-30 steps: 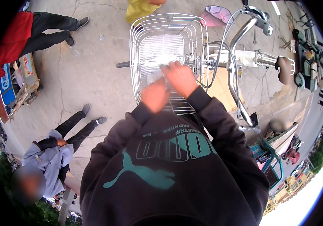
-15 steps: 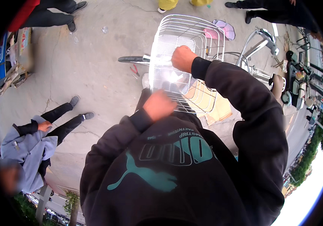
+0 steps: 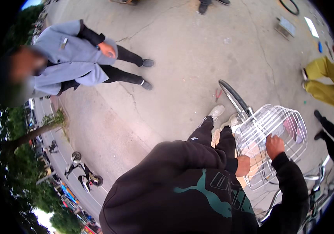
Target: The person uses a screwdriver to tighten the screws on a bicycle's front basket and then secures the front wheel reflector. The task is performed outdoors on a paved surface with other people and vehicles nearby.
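A silver wire basket (image 3: pixel 252 126) sits at the front of a bicycle, whose front wheel (image 3: pixel 235 93) points away from me. My right hand (image 3: pixel 274 147) is closed like a fist over the basket's wires; what its fingers grip is hidden. At the basket's near side, my left hand (image 3: pixel 243 166) is also curled closed, and its fingertips are out of sight. Beyond the wires shows a pink and grey piece (image 3: pixel 289 128). Brown cardboard (image 3: pixel 255 162) lies beneath the basket, close to my left hand.
Red-handled pliers (image 3: pixel 218 94) lie on the concrete left of the wheel. A person in a grey smock (image 3: pixel 69 56) stands at the left; yellow trousers (image 3: pixel 324 76) of another person show at the right. Bicycle handlebars (image 3: pixel 318 175) are at lower right. A motor scooter (image 3: pixel 83 173) is further left.
My view has swung to the left, so the basket and both hands now appear further right and lower. Both hands stay closed at the basket.
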Tool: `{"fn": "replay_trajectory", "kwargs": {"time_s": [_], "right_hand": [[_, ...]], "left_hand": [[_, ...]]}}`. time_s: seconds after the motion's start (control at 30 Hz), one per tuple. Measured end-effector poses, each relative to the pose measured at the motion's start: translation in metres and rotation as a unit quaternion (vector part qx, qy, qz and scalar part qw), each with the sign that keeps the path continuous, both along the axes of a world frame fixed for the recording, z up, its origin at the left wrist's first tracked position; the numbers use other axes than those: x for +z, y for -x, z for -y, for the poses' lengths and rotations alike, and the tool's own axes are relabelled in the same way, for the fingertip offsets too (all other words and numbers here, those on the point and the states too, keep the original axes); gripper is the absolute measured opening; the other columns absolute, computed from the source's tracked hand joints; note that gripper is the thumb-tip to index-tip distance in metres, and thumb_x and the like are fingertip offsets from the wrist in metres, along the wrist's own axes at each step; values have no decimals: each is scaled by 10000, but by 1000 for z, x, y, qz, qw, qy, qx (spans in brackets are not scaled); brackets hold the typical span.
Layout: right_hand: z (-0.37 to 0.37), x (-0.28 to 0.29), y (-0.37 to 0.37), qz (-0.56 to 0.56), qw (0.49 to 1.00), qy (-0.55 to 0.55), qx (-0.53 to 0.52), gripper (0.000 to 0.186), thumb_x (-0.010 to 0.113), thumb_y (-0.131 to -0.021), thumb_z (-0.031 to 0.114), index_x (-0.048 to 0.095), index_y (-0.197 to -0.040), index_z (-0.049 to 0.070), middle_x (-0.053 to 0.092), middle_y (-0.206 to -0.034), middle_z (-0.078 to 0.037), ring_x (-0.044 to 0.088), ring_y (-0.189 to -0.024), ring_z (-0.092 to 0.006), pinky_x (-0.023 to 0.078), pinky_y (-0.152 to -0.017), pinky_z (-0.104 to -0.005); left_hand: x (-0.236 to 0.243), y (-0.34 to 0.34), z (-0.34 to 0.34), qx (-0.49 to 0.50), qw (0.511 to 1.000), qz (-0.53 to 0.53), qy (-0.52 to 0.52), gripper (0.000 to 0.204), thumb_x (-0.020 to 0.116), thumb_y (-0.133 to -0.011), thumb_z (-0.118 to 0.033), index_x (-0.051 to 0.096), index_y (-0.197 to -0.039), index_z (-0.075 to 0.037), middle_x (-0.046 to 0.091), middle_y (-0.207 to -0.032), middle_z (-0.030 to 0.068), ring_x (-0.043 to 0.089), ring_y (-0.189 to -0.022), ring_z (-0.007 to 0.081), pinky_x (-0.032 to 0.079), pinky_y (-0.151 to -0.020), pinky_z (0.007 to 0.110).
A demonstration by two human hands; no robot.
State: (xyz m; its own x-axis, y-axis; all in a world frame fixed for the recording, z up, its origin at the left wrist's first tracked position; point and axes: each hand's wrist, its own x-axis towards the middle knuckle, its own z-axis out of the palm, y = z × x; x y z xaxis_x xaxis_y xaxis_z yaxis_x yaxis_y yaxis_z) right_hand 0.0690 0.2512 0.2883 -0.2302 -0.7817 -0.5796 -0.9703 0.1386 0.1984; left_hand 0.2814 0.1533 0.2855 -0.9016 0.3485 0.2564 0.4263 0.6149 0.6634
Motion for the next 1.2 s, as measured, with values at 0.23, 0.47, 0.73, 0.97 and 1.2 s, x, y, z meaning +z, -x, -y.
{"fn": "replay_trajectory", "kwargs": {"time_s": [0.23, 0.47, 0.73, 0.97, 1.2], "right_hand": [[36, 15, 1, 64, 995, -7, -75, 98, 528, -842, 106, 624, -859, 93, 658, -736, -94, 674, -714, -262, 525, -621, -397], [55, 16, -6, -28, 997, 19, 75, 71, 601, -798, 119, 665, -803, 90, 635, -735, -70, 662, -712, -223, 524, -549, -345], [52, 14, -3, 39, 997, -62, 36, 111, 613, -789, 137, 695, -730, 92, 612, -738, -54, 660, -721, -207, 500, -480, -356], [45, 12, -17, 33, 998, -10, -60, 111, 619, -775, 120, 685, -690, 90, 648, -711, -66, 686, -696, -230, 541, -524, -372], [58, 32, -23, 38, 972, -76, -218, 146, 576, -842, 113, 713, -794, 93, 697, -778, -122, 706, -747, -292, 564, -628, -390]], "left_hand": [[6, 5, 4, 27, 998, 59, -1, 110, 630, -640, -157, 629, -573, -70, 611, -585, 98, 639, -607, 255, 490, -534, 367], [1, 4, -1, -46, 992, 115, 34, 122, 606, -706, -152, 668, -656, -60, 646, -635, 90, 657, -638, 251, 494, -557, 386], [15, 4, -15, -171, 957, 214, 95, 142, 603, -744, -168, 705, -666, -108, 683, -713, 76, 677, -729, 247, 512, -631, 377], [6, 0, -22, -195, 957, 204, 69, 161, 587, -753, -174, 704, -673, -97, 678, -706, 80, 670, -732, 247, 509, -634, 389], [10, 11, -14, -269, 932, 224, 92, 215, 561, -810, -174, 764, -843, -113, 729, -870, 55, 694, -798, 240, 530, -567, 436]]}}
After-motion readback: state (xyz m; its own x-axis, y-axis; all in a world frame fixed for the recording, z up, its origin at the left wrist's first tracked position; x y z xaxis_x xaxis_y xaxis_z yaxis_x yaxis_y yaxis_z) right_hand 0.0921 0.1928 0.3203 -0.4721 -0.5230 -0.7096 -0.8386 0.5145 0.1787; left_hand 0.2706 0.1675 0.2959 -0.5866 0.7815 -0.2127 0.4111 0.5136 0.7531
